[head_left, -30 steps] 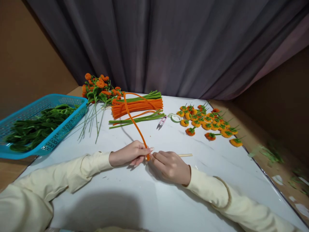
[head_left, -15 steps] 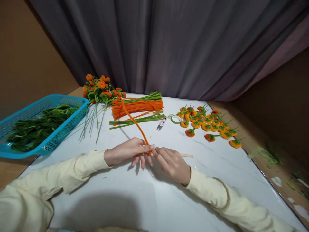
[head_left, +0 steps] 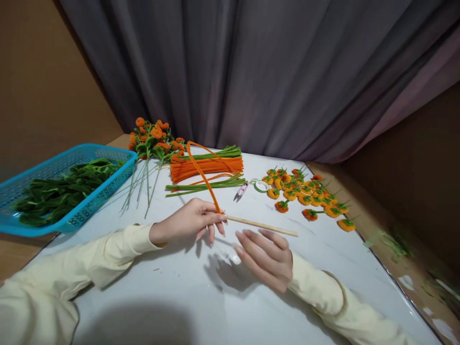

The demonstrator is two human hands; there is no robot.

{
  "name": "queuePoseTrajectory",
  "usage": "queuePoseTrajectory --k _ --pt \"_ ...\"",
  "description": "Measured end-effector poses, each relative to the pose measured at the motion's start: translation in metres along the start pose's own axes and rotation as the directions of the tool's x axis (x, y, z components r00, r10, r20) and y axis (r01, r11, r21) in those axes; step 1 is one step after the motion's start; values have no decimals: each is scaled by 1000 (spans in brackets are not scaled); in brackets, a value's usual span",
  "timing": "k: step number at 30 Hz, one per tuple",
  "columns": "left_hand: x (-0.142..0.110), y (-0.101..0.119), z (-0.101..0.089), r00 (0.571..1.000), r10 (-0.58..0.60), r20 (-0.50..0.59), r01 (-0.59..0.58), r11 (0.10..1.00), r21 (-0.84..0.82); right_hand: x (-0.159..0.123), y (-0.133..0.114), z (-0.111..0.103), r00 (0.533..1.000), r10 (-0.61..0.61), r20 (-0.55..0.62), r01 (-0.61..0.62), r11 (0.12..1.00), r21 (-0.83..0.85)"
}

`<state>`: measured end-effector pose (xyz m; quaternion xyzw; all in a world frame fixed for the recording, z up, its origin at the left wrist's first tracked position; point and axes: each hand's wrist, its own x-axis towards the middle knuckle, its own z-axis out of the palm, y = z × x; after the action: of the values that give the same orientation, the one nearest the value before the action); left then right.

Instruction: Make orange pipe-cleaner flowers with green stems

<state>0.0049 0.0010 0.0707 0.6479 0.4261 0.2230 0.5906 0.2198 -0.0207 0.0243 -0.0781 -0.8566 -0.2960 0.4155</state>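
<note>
My left hand [head_left: 196, 219] pinches a thin wooden stick [head_left: 264, 225] together with an orange pipe cleaner [head_left: 204, 179] at the stick's left end. The pipe cleaner rises from the pinch and bends over at its top toward the back of the table. Where it meets the stick is partly hidden by the thumb. Just below the stick, my right hand [head_left: 268, 256] is apart from it, fingers spread and holding nothing.
Behind the hands lie orange pipe cleaners [head_left: 201, 167] with green ones [head_left: 208, 185], pink thread snips [head_left: 241, 191] and a roll of tape [head_left: 260, 186]. Orange flower heads [head_left: 312, 196] spread at right. A blue basket [head_left: 98, 191] of green leaves and a flower bunch [head_left: 154, 136] are left.
My right hand has let go of the stick and pipe cleaner, opened and drawn back to the right. More of the stick shows. The view has tilted slightly.
</note>
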Motion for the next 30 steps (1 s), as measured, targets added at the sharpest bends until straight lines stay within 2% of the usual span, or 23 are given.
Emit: queuePoseTrajectory --k 2,3,5,7,8,11,14,17,19,23,25,27,29,30 --pt "-5 11 -8 998 59 -23 -59 998 11 1 7 -2 997 -79 20 79 997 21" --pt "-8 16 -11 995 91 -30 -91 996 13 3 11 0 997 -57 55 56 998 35" --pt "-16 25 -18 989 146 -37 -145 989 26 14 24 8 993 71 91 -77 995 65" --pt "-23 31 -23 981 187 -44 -186 982 27 34 38 20 956 253 147 -272 954 127" --pt "-26 33 -26 978 204 -47 -203 979 24 46 45 27 941 287 182 -317 935 163" --pt "-33 39 -33 967 249 -46 -249 968 11 87 61 49 963 190 191 -239 932 274" --pt "-41 46 -42 954 294 -55 -292 956 34 119 71 66 988 71 135 -119 910 397" --pt "-51 54 -52 922 365 -127 -364 931 35 139 79 74 995 70 74 -95 902 420" --pt "-59 58 -59 884 415 -216 -414 909 52 147 81 72 991 104 88 -129 918 375" --pt "-69 60 -66 758 510 -406 -477 858 188 159 74 59 980 140 140 -180 926 332" --pt "-69 57 -66 664 594 -455 -488 804 339 164 65 52 969 177 172 -225 920 321" --pt "-66 52 -66 528 714 -460 -442 693 569 167 56 46 950 230 210 -290 898 329" --pt "-61 46 -67 362 848 -388 -312 502 807 168 48 42 928 278 246 -354 861 364" --pt "-58 43 -68 281 905 -318 -228 385 894 168 44 40 917 300 262 -384 841 381"
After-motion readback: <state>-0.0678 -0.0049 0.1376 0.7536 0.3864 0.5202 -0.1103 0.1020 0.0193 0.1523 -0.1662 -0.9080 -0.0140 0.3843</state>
